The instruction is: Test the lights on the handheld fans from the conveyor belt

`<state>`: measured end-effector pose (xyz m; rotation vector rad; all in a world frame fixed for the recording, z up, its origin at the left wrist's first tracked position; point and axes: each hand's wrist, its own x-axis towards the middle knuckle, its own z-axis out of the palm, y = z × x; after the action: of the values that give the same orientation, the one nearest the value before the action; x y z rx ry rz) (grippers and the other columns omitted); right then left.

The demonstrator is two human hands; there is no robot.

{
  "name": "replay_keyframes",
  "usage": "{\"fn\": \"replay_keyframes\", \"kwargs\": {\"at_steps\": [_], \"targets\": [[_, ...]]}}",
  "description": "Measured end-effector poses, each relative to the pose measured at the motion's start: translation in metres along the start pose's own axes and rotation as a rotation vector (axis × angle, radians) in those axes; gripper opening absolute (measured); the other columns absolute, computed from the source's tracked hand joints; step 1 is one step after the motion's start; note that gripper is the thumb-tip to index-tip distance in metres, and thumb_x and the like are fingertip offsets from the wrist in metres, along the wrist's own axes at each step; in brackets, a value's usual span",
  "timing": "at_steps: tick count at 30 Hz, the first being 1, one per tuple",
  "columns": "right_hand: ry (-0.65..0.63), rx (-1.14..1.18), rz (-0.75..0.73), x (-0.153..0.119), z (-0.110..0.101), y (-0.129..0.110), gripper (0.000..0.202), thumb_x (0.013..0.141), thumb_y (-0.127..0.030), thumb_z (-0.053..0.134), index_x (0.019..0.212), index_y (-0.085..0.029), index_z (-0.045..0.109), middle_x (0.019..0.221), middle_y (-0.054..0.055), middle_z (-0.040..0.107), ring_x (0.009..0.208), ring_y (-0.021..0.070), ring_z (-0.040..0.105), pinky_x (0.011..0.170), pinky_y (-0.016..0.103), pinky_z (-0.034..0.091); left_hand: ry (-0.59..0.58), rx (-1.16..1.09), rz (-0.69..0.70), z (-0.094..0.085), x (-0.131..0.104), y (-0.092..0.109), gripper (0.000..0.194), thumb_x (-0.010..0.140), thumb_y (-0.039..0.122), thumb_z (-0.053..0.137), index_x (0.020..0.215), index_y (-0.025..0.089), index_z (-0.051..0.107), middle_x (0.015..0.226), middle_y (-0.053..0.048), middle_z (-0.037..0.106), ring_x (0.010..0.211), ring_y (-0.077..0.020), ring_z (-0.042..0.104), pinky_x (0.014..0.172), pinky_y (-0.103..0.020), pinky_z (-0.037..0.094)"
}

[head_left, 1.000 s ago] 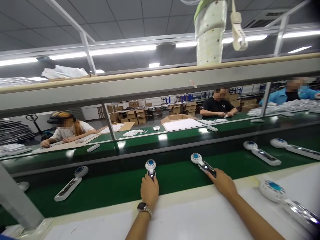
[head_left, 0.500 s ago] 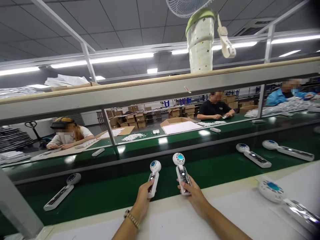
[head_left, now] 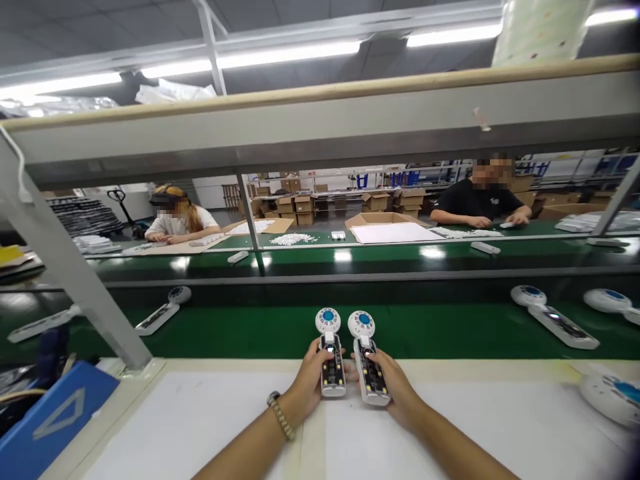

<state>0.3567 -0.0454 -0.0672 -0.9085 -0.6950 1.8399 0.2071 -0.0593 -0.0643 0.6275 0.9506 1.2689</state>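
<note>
My left hand (head_left: 309, 380) is closed round a white handheld device (head_left: 333, 367) with a round head, a blue disc and an exposed dark circuit board. A matching white device (head_left: 371, 373) sits in my right hand (head_left: 397, 387), the thumb resting on its board. Both are held upright side by side, heads away from me, close but apart. Small lights glow on each board. They are above the near edge of the green conveyor belt (head_left: 260, 333). Fingers behind the devices are partly hidden.
More such devices lie on the belt, one at left (head_left: 163, 313) and one at right (head_left: 555, 317). Another device (head_left: 613, 399) rests on the white worktop (head_left: 210, 413). A metal post (head_left: 95, 280) and a blue box (head_left: 65, 413) stand left. Two people sit across the line.
Both hands have brought their devices closer together and turned them more face-up toward me. The view has tilted down and swung left, showing the blue box.
</note>
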Motion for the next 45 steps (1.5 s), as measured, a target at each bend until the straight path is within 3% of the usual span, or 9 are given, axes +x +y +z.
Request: {"fn": "replay_keyframes", "kwargs": {"at_steps": [5, 13, 24, 31, 38, 45], "targets": [[-0.147, -0.093, 0.037, -0.005, -0.003, 0.000, 0.028, 0.071, -0.023, 0.058, 0.098, -0.022, 0.052, 0.067, 0.000, 0.065, 0.056, 0.0177, 0.061, 0.052, 0.029, 0.048, 0.058, -0.019, -0.007, 0.003, -0.004, 0.000, 0.030, 0.068, 0.011, 0.052, 0.095, 0.019, 0.043, 0.085, -0.005, 0.060, 0.068, -0.0167, 0.063, 0.061, -0.030, 0.051], [-0.198, -0.162, -0.006, -0.006, -0.004, 0.002, 0.041, 0.068, -0.030, 0.066, 0.105, -0.022, 0.051, 0.078, 0.001, 0.066, 0.068, 0.0191, 0.063, 0.066, 0.033, 0.049, 0.064, 0.061, 0.012, 0.004, -0.005, -0.001, 0.034, 0.067, 0.007, 0.053, 0.098, 0.017, 0.042, 0.079, -0.003, 0.058, 0.067, -0.0164, 0.061, 0.063, -0.031, 0.050], [-0.114, -0.194, -0.045, -0.006, -0.002, 0.001, 0.046, 0.066, -0.028, 0.065, 0.108, -0.021, 0.048, 0.085, 0.004, 0.067, 0.080, 0.0245, 0.064, 0.069, 0.036, 0.048, 0.005, 0.139, 0.062, 0.001, -0.007, -0.001, 0.036, 0.064, 0.014, 0.065, 0.097, 0.015, 0.050, 0.084, -0.006, 0.061, 0.074, -0.0183, 0.061, 0.068, -0.031, 0.047], [-0.149, -0.231, -0.104, -0.003, -0.003, 0.001, 0.041, 0.068, -0.030, 0.063, 0.106, -0.021, 0.051, 0.096, 0.005, 0.065, 0.092, 0.0255, 0.061, 0.076, 0.036, 0.047, -0.093, 0.155, 0.063, -0.001, -0.008, 0.001, 0.038, 0.064, 0.018, 0.067, 0.097, 0.015, 0.048, 0.089, -0.008, 0.062, 0.078, -0.0217, 0.062, 0.072, -0.035, 0.048], [-0.110, -0.180, -0.055, 0.001, -0.003, 0.003, 0.044, 0.066, -0.021, 0.057, 0.109, -0.021, 0.047, 0.084, 0.001, 0.066, 0.073, 0.0206, 0.064, 0.068, 0.034, 0.049, -0.071, 0.143, 0.022, -0.001, -0.008, 0.001, 0.046, 0.058, 0.019, 0.070, 0.099, 0.016, 0.047, 0.086, -0.007, 0.062, 0.074, -0.0211, 0.063, 0.068, -0.036, 0.049], [-0.138, -0.184, -0.087, 0.001, -0.004, 0.003, 0.042, 0.066, -0.023, 0.058, 0.106, -0.020, 0.051, 0.085, 0.002, 0.066, 0.082, 0.0225, 0.063, 0.073, 0.034, 0.047, -0.088, 0.181, 0.055, 0.000, -0.009, 0.002, 0.045, 0.061, 0.020, 0.069, 0.099, 0.015, 0.047, 0.089, -0.009, 0.063, 0.079, -0.0221, 0.063, 0.073, -0.036, 0.048]]}}
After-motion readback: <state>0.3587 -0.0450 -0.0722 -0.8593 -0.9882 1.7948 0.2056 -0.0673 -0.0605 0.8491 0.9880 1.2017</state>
